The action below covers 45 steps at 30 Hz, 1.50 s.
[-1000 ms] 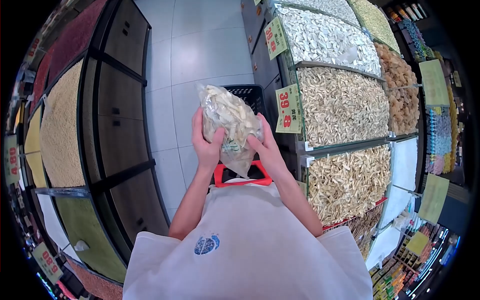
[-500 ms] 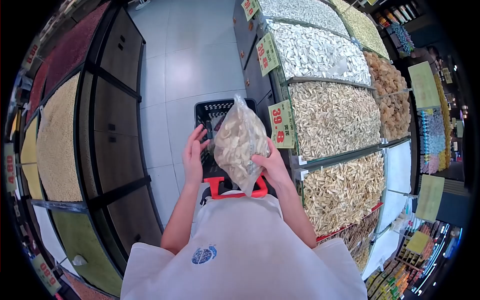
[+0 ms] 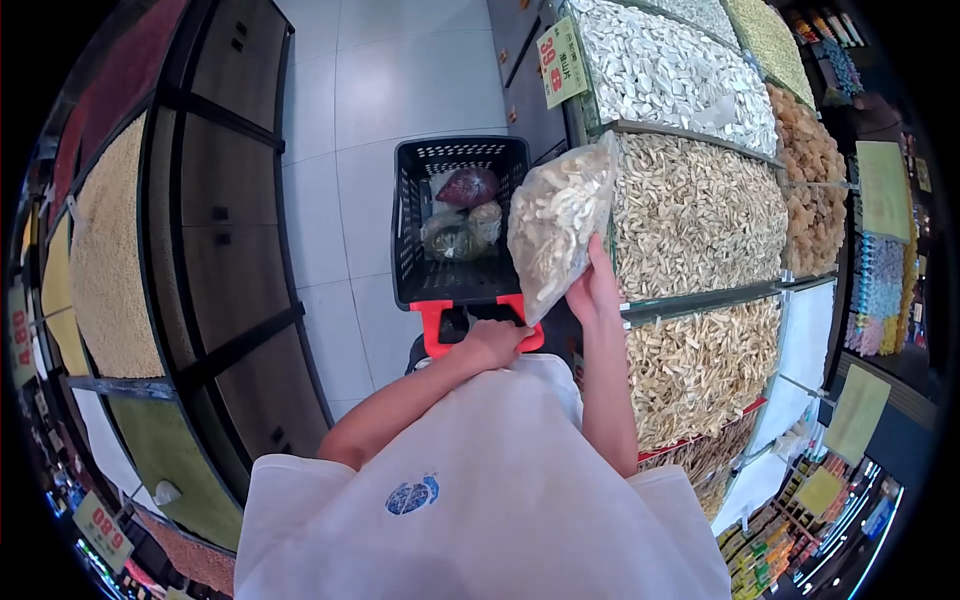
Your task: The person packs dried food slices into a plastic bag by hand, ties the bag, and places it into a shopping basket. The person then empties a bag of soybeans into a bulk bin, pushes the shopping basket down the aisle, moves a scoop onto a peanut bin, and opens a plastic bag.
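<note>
A clear plastic bag of pale dried slices (image 3: 562, 222) is held up at the right side of the black basket, tilted, beside the bins. My right hand (image 3: 597, 285) grips its lower right side. My left hand (image 3: 497, 342) is closed at the red handle (image 3: 433, 330), near the bag's lower tip; what its fingers hold is hidden. Inside the black basket (image 3: 402, 225) lie a bag of dark red contents (image 3: 467, 187), a bag of green contents (image 3: 452, 242) and a bag of light brown contents (image 3: 486, 222).
Glass bins of white slices (image 3: 670, 75), brownish slices (image 3: 695, 215) and yellowish strips (image 3: 700, 365) line the right side. A price sign (image 3: 562, 62) stands at their edge. Dark cabinets (image 3: 235, 230) with grain bins stand at left. Tiled floor (image 3: 390, 80) runs between.
The bag has moved right, off the basket, in my right hand. My left hand let go of the bag, opened, then came down to the handle and closed. The basket's contents now show.
</note>
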Each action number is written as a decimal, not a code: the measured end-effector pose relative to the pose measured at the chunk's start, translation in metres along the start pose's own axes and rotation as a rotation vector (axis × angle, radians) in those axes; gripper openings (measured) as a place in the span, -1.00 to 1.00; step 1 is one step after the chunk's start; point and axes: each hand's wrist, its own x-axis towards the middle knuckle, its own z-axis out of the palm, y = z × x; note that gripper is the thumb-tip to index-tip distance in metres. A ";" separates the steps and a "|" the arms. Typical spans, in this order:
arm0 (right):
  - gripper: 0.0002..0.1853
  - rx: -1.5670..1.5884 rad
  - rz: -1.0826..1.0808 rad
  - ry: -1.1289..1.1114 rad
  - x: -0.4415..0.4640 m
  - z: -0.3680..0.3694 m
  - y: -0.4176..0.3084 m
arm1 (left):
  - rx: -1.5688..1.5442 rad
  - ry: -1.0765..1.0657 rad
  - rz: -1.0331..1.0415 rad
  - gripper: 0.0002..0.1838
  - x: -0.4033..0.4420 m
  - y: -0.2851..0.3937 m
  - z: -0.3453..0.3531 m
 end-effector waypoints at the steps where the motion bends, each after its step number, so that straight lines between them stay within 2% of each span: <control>1: -0.55 -0.035 -0.017 0.036 0.010 0.008 0.001 | -0.013 -0.011 0.013 -0.48 0.000 0.000 -0.007; 2: -0.56 -0.080 0.033 0.026 0.025 0.002 0.003 | -0.028 -0.023 0.022 -0.48 0.000 -0.002 -0.010; 4: -0.57 -0.171 -0.028 0.034 0.051 0.009 0.010 | -0.111 0.076 0.085 -0.52 -0.001 -0.013 -0.005; 6: -0.42 -0.335 0.002 0.035 0.082 -0.001 0.021 | -0.053 0.055 0.020 -0.53 -0.004 -0.007 -0.017; 8: -0.33 -0.558 -0.025 0.033 0.114 -0.012 0.035 | 0.049 0.199 0.013 -0.54 -0.001 -0.013 -0.012; 9: -0.15 -0.684 0.011 0.006 0.129 -0.017 0.035 | 0.094 0.269 0.014 -0.54 -0.001 -0.012 -0.008; 12: -0.05 -1.246 0.033 -0.221 0.171 -0.032 0.034 | 0.177 0.307 -0.094 -0.53 -0.001 -0.011 -0.008; 13: -0.04 -1.235 0.110 -0.344 0.187 -0.040 0.038 | 0.235 0.414 -0.077 -0.48 -0.002 -0.017 -0.002; 16: -0.16 -1.810 0.006 -0.285 0.229 -0.080 0.073 | 0.197 0.536 -0.154 -0.46 -0.004 -0.030 0.005; 17: -0.20 -2.001 -0.026 -0.251 0.230 -0.098 0.087 | 0.245 0.591 -0.109 -0.44 0.000 -0.037 0.010; 20: -0.35 -1.861 0.140 -0.077 0.245 -0.132 0.114 | 0.243 0.577 -0.123 -0.45 0.005 -0.040 -0.001; 21: -0.48 -1.799 0.015 -0.148 0.230 -0.123 0.110 | 0.240 0.572 -0.110 -0.44 0.007 -0.040 -0.006; 22: -0.54 -1.729 -0.023 -0.162 0.215 -0.113 0.108 | 0.233 0.567 -0.102 -0.44 0.007 -0.041 -0.008; 26: -0.64 -1.515 0.182 -0.248 0.145 -0.075 0.081 | 0.252 0.639 -0.056 -0.42 0.011 -0.050 -0.014; 28: -0.67 -1.548 0.256 -0.247 0.115 -0.062 0.068 | 0.260 0.653 -0.062 -0.42 0.016 -0.054 -0.014; 30: -0.69 -1.560 0.123 -0.273 0.095 -0.070 0.070 | 0.268 0.704 -0.054 -0.44 0.021 -0.058 -0.018; 31: -0.70 -1.537 0.181 -0.118 0.084 -0.066 0.059 | 0.276 0.746 -0.051 -0.44 0.022 -0.062 -0.023; 32: -0.73 -1.375 0.072 -0.069 0.077 -0.059 0.057 | 0.290 0.782 -0.047 -0.45 0.024 -0.062 -0.029; 34: -0.76 -1.283 0.068 -0.043 0.069 -0.048 0.056 | 0.302 0.840 -0.030 -0.47 0.031 -0.066 -0.041; 36: -0.80 -1.407 0.001 -0.010 0.062 -0.020 0.057 | 0.292 0.882 -0.016 -0.50 0.037 -0.071 -0.048; 37: -0.82 -1.565 -0.190 0.007 0.065 -0.026 0.067 | 0.295 0.908 -0.013 -0.51 0.039 -0.073 -0.051; 40: -0.83 -1.403 -0.189 0.176 0.085 -0.026 0.074 | 0.299 0.855 -0.011 -0.51 0.042 -0.079 -0.070; 45: -0.85 -1.450 -0.293 0.300 0.111 -0.020 0.071 | 0.202 0.599 -0.032 -0.52 0.042 -0.099 -0.107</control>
